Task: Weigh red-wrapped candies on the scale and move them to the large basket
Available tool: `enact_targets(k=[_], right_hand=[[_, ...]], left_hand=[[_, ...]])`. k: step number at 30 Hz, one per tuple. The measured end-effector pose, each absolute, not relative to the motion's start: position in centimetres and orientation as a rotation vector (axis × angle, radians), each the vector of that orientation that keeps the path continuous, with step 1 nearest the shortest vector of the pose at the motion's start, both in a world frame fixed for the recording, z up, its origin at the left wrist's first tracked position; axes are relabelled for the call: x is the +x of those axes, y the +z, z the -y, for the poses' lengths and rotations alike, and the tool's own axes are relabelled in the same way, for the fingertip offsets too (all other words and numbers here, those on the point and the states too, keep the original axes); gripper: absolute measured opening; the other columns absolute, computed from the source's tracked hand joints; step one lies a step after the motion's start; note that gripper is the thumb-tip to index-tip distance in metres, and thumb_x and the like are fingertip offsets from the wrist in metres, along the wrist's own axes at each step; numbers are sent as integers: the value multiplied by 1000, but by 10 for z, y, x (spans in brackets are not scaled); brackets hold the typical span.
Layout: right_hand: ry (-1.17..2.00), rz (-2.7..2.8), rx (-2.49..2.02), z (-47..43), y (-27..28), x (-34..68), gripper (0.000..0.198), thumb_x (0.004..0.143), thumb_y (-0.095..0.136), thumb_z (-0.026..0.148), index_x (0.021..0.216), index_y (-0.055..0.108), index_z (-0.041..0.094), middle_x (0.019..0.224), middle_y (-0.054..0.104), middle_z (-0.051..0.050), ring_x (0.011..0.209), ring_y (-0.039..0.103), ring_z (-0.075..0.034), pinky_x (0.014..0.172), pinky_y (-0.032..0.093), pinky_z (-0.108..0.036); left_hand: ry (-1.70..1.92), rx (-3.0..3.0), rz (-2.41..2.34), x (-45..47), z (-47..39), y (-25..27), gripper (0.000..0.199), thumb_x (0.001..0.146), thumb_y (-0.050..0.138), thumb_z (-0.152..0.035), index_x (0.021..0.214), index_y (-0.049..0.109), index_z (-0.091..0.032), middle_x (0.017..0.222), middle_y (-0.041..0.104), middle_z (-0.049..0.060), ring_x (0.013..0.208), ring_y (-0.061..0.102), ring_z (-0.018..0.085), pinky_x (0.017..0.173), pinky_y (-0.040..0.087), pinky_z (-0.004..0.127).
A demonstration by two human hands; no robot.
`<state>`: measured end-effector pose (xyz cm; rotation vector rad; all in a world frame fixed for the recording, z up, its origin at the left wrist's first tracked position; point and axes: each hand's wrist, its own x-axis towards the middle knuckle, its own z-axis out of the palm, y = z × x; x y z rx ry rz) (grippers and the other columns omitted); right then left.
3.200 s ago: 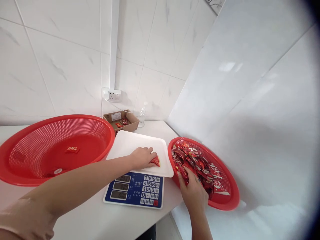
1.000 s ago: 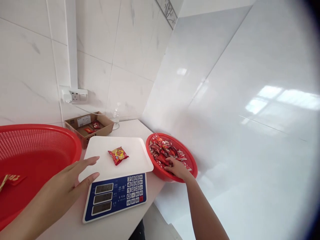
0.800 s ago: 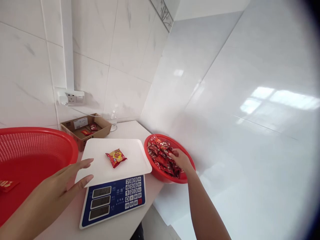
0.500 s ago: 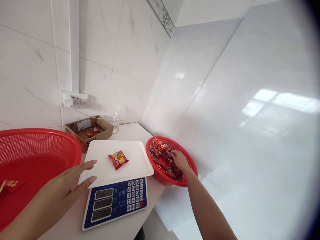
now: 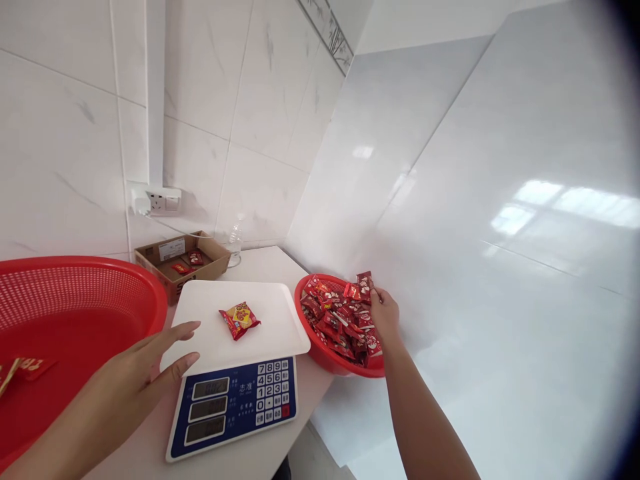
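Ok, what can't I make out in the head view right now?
Head view:
Large red basket: left side cut off by the picture's edge, part behind the left hand.
Scale displays: digits too dim and small to read surely.
Dark red packet: gripped edge covered by the right hand.
Small red basket: bottom hidden under piled packets.

The wall ahead of me is clad in large white tiles (image 5: 200, 80) with grey marble veining. I can follow white cable trunking (image 5: 155, 93) down to a power socket (image 5: 159, 203), with a white plug (image 5: 141, 202) at its left end. Higher up, a patterned border strip (image 5: 329, 32) slants down. On the right I get a glossy pale wall panel (image 5: 440, 280), carrying bright window-shaped reflections (image 5: 590, 204). Below the white table (image 5: 267, 260) I make out some pale grey floor (image 5: 316, 453).
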<state>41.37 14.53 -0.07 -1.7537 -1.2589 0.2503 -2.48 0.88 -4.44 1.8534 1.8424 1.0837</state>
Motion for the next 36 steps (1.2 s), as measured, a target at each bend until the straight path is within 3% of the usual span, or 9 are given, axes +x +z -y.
enact_targets(k=[6,10,13,17,19,21,25,30,36], right_hand=[[569,1146,-1321,-139,5,364,35,80,56,47,101,65,20,101,71,-6,87,68,-22,79,56,-36],[852,1049,-1073,-129,5,324,32,71,71,46,90,67,21,93,72,-2,82,66,-18,76,56,-33],[1098,980,-947,-114,3,291,30,66,79,42,87,68,23,91,72,0,81,66,-16,72,55,-30],[1428,917,-818,-87,-6,248,29,61,85,37,80,68,23,84,72,1,74,66,-14,68,54,-28],[1575,936,-787,-76,-11,232,29,61,86,37,78,68,22,83,72,0,72,65,-14,66,54,-27],[1677,982,-781,-69,-15,221,29,62,85,39,79,70,21,82,72,-1,70,64,-13,64,53,-26],[1687,1074,-800,-68,-20,212,30,64,83,42,79,71,19,80,71,-1,69,62,-13,61,50,-24],[1519,1130,-858,-76,-22,207,37,64,81,48,87,72,20,86,72,-2,74,63,-14,64,50,-25],[1424,1045,-902,-85,-30,209,38,62,81,49,84,70,20,83,71,-2,73,63,-16,63,50,-27]], left_hand=[[970,1805,-1726,-6,0,-25,56,82,50,-63,128,60,-33,120,70,6,68,70,24,75,57,40],[1079,1653,-1511,7,3,-31,54,83,55,-58,133,55,-35,134,61,7,105,67,30,82,57,40],[1195,1475,-1253,19,2,-39,70,81,58,-59,144,39,-34,151,43,9,130,50,32,98,49,45],[1420,1165,-1113,29,-5,-41,88,81,59,-61,152,15,-30,158,28,11,144,28,26,113,34,44],[1524,915,-1093,28,-9,-37,80,85,51,-63,151,20,-29,157,31,11,142,32,26,112,36,42],[1482,698,-1001,22,-13,-31,71,88,44,-64,145,35,-23,148,46,15,133,47,29,104,46,43],[1189,692,-825,10,-11,-25,55,83,61,-55,124,60,-17,126,65,16,112,64,32,78,60,40],[1150,865,-797,16,-7,-33,54,82,68,-45,132,53,-30,137,57,7,121,58,29,85,59,40],[1407,841,-1019,20,-16,-41,56,81,64,-43,131,49,-20,121,65,11,109,66,25,97,52,42]])
